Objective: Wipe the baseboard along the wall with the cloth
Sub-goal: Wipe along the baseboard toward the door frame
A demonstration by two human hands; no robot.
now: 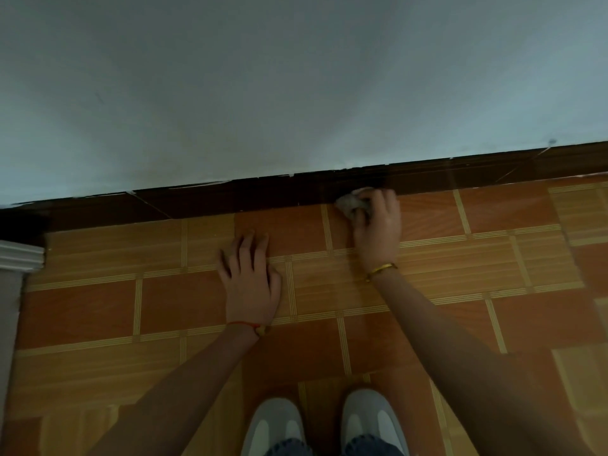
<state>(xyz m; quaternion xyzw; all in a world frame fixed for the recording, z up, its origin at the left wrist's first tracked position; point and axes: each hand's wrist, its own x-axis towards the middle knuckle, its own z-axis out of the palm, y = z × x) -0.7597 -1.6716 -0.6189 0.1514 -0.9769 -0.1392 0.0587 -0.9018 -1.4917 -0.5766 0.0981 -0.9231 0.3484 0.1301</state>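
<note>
- At the far left, a white moulded trim (21, 256) juts in at floor level, just where the dark baseboard (230, 200) begins its run along the foot of the pale wall (296, 77).
- The baseboard crosses the whole view, rising slightly toward the right; it looks stiff and fixed, with pale flecks along its top edge, so it should take firm rubbing without giving way.
- The left hand (250, 278) lies flat on the tiled floor (98, 311), fingers straight and spread, holding nothing; it seems to serve as a prop for the crouched person. A red thread bracelet (245, 325) circles that wrist.
- Below, at the bottom edge, two grey shoes (325, 422) point toward the wall.
- To the right, the cloth (350, 202) is a small pale wad, bunched and soft, pressed against the lower face of the baseboard where it meets the floor. It looks light and limp, so it likely needs to be kept balled under the fingers with pressure from behind, or it will slip out and unfold.
- The right hand (378, 222) is curled over the cloth, fingertips reaching the baseboard and thumb tucked at the wad's near side. A gold bracelet (381, 269) sits at the wrist.
- Judging from this position, the wipe is mid-run; the stretches of baseboard on both sides may yet need passes, though how clean they are cannot be told.
</note>
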